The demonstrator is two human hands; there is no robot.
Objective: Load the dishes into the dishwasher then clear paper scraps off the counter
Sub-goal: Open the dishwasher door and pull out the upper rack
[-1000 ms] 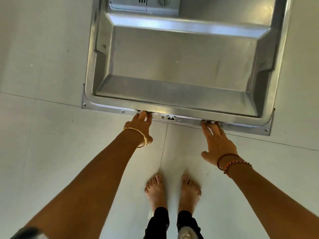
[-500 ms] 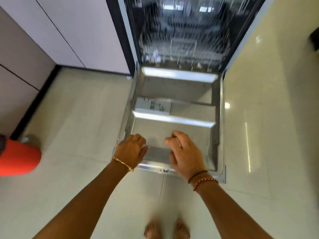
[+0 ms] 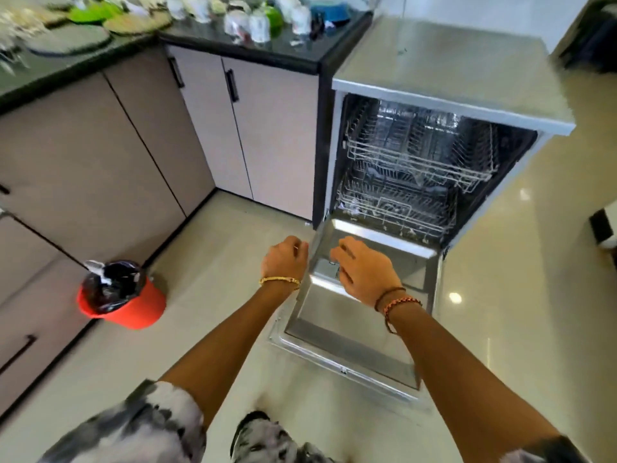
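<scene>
The dishwasher (image 3: 450, 71) stands at the end of the black counter (image 3: 277, 53). Its steel door (image 3: 350, 335) lies fully down and flat. Inside, the upper rack (image 3: 417, 155) and lower rack (image 3: 397, 205) look bare of dishes. My left hand (image 3: 285, 259) hovers curled just left of the door's edge, holding nothing. My right hand (image 3: 364, 269) floats above the door's inner panel, fingers loosely bent and apart, empty. Blurred cups, plates and green items (image 3: 247, 21) crowd the counter at the top left.
A red bin (image 3: 133, 305) lined with a black bag stands on the tiled floor to the left. Beige cabinet doors (image 3: 260, 128) with black handles run under the counter. A dark object (image 3: 604, 228) sits at the far right edge.
Both hands have let go of the door's front edge and lifted above it. The view has risen from the door to take in the racks, counter and bin.
</scene>
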